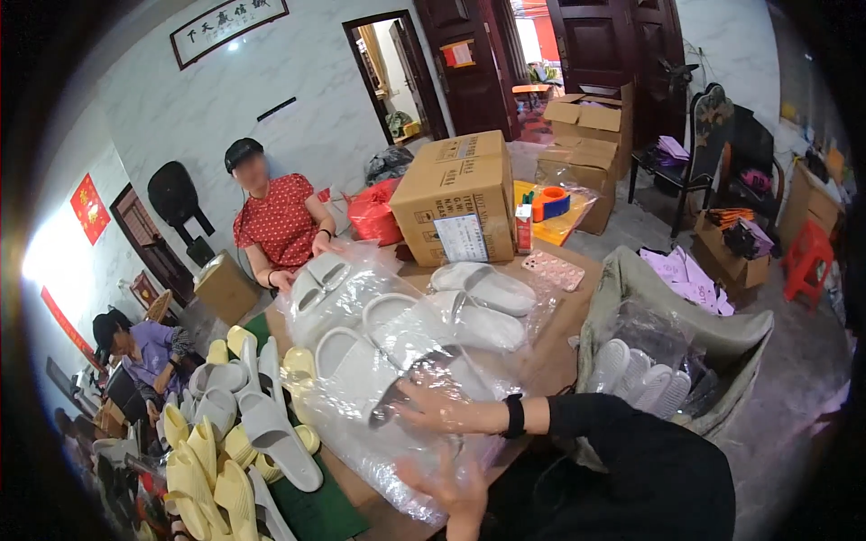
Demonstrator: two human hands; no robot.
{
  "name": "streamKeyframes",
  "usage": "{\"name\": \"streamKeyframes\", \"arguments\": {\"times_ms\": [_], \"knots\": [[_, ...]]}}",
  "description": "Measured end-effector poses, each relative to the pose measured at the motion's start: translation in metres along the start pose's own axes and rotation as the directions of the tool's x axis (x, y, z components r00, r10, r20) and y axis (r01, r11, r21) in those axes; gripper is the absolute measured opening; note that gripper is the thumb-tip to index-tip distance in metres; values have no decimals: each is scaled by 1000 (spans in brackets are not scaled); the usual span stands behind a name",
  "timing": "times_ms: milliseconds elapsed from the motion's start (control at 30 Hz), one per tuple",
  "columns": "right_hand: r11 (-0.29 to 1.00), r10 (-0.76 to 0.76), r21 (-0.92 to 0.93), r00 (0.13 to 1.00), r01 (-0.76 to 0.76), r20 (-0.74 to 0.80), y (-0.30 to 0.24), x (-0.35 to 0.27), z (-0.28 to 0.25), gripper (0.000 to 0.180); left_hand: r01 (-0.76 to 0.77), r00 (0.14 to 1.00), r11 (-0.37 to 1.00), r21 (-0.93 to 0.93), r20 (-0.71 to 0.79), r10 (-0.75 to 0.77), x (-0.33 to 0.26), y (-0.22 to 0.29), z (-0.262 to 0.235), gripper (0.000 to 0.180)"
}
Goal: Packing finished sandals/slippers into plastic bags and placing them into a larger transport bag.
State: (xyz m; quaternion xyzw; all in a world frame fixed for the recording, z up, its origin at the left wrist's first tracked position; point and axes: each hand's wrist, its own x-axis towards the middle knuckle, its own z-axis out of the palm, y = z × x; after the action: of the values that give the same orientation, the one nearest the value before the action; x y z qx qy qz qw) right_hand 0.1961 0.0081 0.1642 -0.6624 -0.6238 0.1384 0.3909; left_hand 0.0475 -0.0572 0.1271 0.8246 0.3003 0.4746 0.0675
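My right hand [444,408], with a black band on its wrist, reaches in from the right. Its fingers are outstretched and touch a clear plastic bag [390,491] over pale slippers [356,361]. Nearer to me, my left hand [451,491] is blurred, with its fingers apart beside the bag's near edge. More light grey slippers [483,307] lie at the far right of the table, partly by the plastic. Across from me, a co-worker in a red dotted top [284,221] has both hands by a slipper [320,279] at the bag's far end.
Yellow and grey slippers [239,433] are heaped on the left. A large cardboard box [456,198] stands at the table's back, with a tape dispenser [548,204] and a phone [553,270] nearby. On the right, a lined sack [722,338] holds white slippers.
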Motion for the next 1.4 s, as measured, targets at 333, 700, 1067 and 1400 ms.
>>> {"name": "streamKeyframes", "arguments": {"times_ms": [333, 700, 1067, 1400], "knots": [[890, -344, -310, 939, 333, 20, 15, 42, 34, 46, 619, 750, 542, -568, 223, -622, -40, -92, 40, 69], [837, 82, -537, 945, 107, 316, 27, -61, 40, 63, 637, 722, 550, -540, 168, -671, -39, -70, 64, 67], [294, -852, 953, 473, 77, 225, -126, -18, -69, 26, 685, 704, 590, -429, 178, -688, -38, -82, 61, 69], [-661, -691, 654, 638, -367, -340, -220, -66, -63, 17, 674, 702, 551, -492, 193, -685, -34, -77, 59, 65]]}}
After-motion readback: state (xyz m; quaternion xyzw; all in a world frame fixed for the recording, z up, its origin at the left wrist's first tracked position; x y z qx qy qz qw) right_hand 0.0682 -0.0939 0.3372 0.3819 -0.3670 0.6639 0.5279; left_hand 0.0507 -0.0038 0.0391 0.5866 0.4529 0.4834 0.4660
